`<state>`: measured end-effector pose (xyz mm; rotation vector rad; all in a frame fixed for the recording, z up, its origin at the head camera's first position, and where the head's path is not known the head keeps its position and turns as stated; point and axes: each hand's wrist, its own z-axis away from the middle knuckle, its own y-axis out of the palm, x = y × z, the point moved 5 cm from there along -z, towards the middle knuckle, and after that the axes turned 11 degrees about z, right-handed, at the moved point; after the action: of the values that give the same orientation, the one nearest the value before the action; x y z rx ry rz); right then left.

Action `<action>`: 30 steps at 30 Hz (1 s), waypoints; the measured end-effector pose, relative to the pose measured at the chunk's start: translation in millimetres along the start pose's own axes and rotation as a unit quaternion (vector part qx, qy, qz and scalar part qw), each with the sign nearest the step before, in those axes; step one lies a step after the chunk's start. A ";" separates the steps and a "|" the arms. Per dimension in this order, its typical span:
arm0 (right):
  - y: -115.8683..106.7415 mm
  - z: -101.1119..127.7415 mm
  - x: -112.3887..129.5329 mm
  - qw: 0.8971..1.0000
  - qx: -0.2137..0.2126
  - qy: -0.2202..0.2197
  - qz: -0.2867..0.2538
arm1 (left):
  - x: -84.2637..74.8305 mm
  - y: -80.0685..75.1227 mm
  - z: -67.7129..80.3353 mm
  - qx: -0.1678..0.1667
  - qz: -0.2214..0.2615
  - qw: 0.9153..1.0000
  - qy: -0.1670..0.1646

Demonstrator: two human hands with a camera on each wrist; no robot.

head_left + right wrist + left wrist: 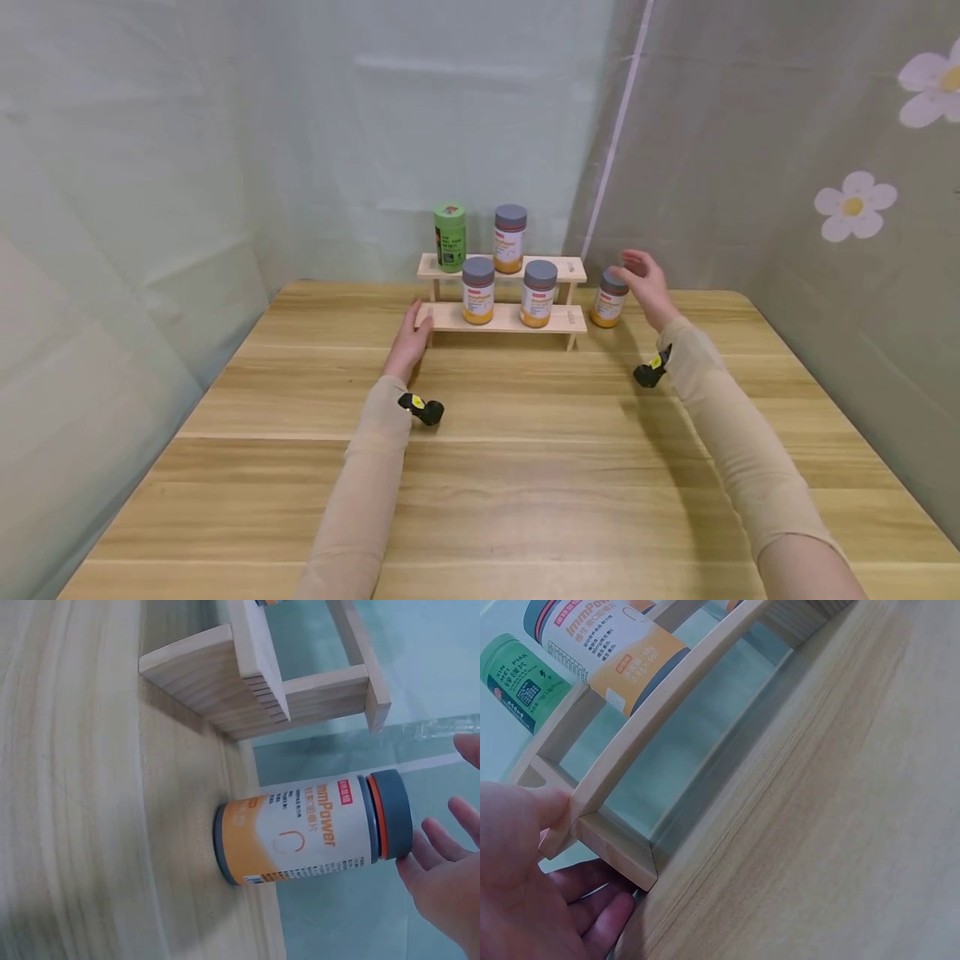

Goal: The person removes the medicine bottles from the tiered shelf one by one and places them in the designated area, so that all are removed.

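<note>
The rack (507,318) is finished in pale wood. The jar (307,832) at its three o'clock is capped in slate grey, ringed in orange-red and labelled in white above yellow-orange; the same colours are repeated on the rack's three jars (478,292). At the rack's ten o'clock, the canister (450,250) is coloured green and printed in black. The desk (525,483) is streaked with yellow-brown grain, and sleeves (360,500) at seven and four o'clock are dyed beige. At two o'clock, grey cloth (750,167) is patterned with white, yellow-centred flowers (855,207).

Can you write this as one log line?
left hand: grips two-tier pale wooden rack | right hand: touches grey-lidded white-and-orange cylindrical jar beside rack
</note>
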<state>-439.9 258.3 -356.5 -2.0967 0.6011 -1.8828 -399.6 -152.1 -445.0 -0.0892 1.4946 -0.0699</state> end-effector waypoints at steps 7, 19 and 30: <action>-0.1 -0.6 9.1 1.000 0.000 -0.022 0.007 | -1.8 1.2 -0.3 -0.002 -0.005 1.000 0.008; 11.2 -1.2 22.9 0.999 0.022 -0.047 0.000 | -0.5 1.1 -0.9 -0.003 -0.005 1.000 -0.004; 25.5 3.0 31.7 0.994 0.056 -0.086 0.025 | 0.9 0.8 1.3 -0.005 -0.007 1.000 -0.008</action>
<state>-437.9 220.8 -340.6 -2.1228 0.4915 -1.6477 -398.3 -151.3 -445.8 -0.1074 1.4781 -0.0724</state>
